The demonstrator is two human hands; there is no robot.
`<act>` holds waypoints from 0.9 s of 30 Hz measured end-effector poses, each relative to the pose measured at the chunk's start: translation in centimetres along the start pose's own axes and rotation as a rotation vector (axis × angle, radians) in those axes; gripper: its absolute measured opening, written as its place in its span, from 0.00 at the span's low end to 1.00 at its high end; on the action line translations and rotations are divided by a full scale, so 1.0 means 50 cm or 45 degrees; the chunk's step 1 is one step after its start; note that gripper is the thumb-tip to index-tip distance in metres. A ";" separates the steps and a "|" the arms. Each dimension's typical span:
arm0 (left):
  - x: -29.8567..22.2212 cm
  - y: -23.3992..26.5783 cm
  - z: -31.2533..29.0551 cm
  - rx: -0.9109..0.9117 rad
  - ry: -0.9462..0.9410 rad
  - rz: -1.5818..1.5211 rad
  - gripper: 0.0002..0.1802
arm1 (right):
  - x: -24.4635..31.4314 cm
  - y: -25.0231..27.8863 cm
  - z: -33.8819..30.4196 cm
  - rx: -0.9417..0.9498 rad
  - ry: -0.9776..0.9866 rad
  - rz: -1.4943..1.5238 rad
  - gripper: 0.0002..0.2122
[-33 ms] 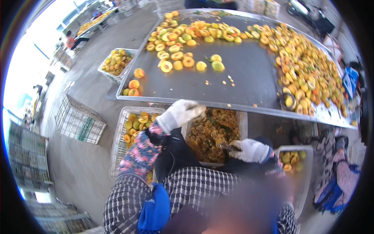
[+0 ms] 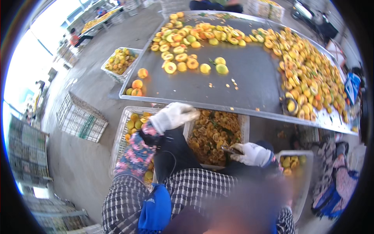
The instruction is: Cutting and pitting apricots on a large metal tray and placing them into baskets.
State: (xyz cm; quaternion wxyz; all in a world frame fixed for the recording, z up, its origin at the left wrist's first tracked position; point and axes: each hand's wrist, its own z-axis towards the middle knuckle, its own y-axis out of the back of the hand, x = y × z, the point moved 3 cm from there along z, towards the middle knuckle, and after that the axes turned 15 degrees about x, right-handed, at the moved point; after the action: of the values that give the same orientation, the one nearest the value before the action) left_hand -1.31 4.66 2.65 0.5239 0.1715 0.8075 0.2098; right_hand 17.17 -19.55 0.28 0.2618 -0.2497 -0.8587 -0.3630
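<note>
My left hand (image 2: 175, 116), in a white knit glove, hovers at the table's near edge, between two crates. Its fingers are closed together; whatever is in them is hidden. In my right hand (image 2: 252, 154), also gloved, is a small dark metal hand tool (image 2: 230, 149), possibly a pitting tool. This hand is closed around it, above the right side of a white crate (image 2: 244, 128) of peach stones and scraps (image 2: 212, 134). Left of that, a white crate (image 2: 117, 152) holds yellow peaches (image 2: 134, 123), partly hidden by my left arm.
A metal table (image 2: 241, 85) spans the far side, with halved peaches (image 2: 311, 82) heaped at right and more along the back. A pale tub (image 2: 306, 183) with fruit stands at my right. Crates (image 2: 83, 117) stand on the floor at left. A person sits beyond the table.
My left hand has drawn slightly left, away from the crate of stones. The right hand keeps its tool nearly in place. The whole view has shifted a little.
</note>
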 end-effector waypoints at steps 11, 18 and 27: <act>0.312 0.318 0.114 -0.949 0.430 0.565 0.36 | -0.088 0.151 0.179 -1.056 0.601 0.992 0.10; 0.369 0.363 0.307 -0.801 0.806 0.302 0.24 | -0.129 0.143 0.209 -1.198 0.779 1.015 0.13; 0.233 0.226 0.260 -0.534 -0.021 -0.529 0.23 | -0.108 0.152 0.201 -1.125 0.644 1.055 0.13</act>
State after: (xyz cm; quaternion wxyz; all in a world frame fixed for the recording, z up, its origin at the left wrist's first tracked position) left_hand 6.73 22.15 -5.21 0.5862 -0.1079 0.7600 0.2589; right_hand 23.19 -8.62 -5.40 0.4466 -0.5508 -0.3735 -0.5981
